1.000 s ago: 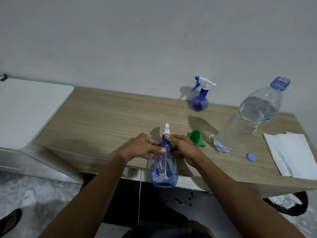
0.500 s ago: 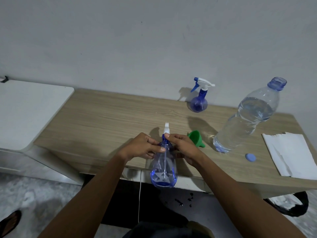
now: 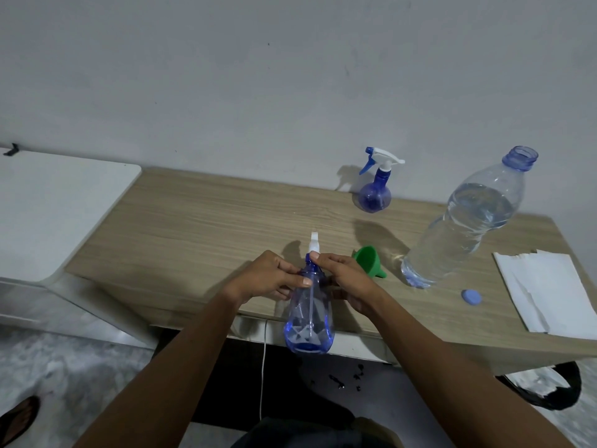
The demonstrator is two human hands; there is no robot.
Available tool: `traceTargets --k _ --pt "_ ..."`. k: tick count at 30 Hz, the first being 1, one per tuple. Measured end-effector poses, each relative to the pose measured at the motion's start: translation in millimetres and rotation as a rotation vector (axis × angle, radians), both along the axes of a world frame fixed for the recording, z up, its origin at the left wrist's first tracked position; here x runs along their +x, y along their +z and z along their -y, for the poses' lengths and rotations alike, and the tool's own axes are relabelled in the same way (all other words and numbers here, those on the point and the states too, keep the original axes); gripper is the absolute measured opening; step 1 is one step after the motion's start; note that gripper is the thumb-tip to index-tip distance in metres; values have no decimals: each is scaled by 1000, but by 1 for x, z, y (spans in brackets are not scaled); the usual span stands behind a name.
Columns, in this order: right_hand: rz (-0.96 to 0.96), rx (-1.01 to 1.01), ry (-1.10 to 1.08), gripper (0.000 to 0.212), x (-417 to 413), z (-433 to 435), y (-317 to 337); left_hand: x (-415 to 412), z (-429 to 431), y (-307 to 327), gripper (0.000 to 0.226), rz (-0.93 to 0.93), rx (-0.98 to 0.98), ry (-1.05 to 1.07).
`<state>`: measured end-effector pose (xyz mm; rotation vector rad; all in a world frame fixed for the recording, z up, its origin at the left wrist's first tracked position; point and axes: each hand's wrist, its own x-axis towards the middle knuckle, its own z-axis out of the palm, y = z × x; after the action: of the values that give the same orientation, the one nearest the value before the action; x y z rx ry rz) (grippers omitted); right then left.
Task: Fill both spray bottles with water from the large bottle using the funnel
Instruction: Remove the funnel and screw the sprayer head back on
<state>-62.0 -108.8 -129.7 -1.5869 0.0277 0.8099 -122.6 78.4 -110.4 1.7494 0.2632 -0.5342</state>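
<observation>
**Spray bottle held off the desk edge, head not yet off**

Both hands are closed on the spray bottle (image 3: 308,318). The left hand (image 3: 271,279) curls round its shoulder with the thumb laid across the front. The right hand (image 3: 345,279) pinches the collar just under the white spray head (image 3: 314,242). The bottle is not set down: its base hangs over the near edge of the desk (image 3: 193,227), in front of the person.

Its long axis runs from the base, nearest the person, to the spray head, which points away toward the wall (image 3: 290,92). Whether it is upright or leaning cannot be told from this view.

The risks look plain enough. With nothing under the base, a slip while twisting the collar would likely send the bottle to the floor (image 3: 80,367). The thin body may also buckle if the left hand squeezes hard.

The green funnel (image 3: 368,261) lies on its side just beside the right hand, and a careless elbow could nudge it. The large bottle (image 3: 468,221) stands uncapped and well filled, its cap (image 3: 471,297) beside it; a knock would probably spill water toward the paper towel (image 3: 546,289). The second spray bottle (image 3: 376,189) stands upright near the wall, well apart.
</observation>
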Motion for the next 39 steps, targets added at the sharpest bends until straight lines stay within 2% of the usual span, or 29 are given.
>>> traceTargets --k 31,35,37,39 --pt "67 -32 -22 38 6 -6 -2 10 -7 -3 26 0 -8 -21" --pt "115 -48 -87 52 16 -10 1 18 -8 -2 18 44 2 1" --pt "152 -26 -119 47 24 -12 7 27 -8 1 4 95 17 19" --pt "193 6 -112 36 35 -14 15 40 -7 4 17 184 49 28"
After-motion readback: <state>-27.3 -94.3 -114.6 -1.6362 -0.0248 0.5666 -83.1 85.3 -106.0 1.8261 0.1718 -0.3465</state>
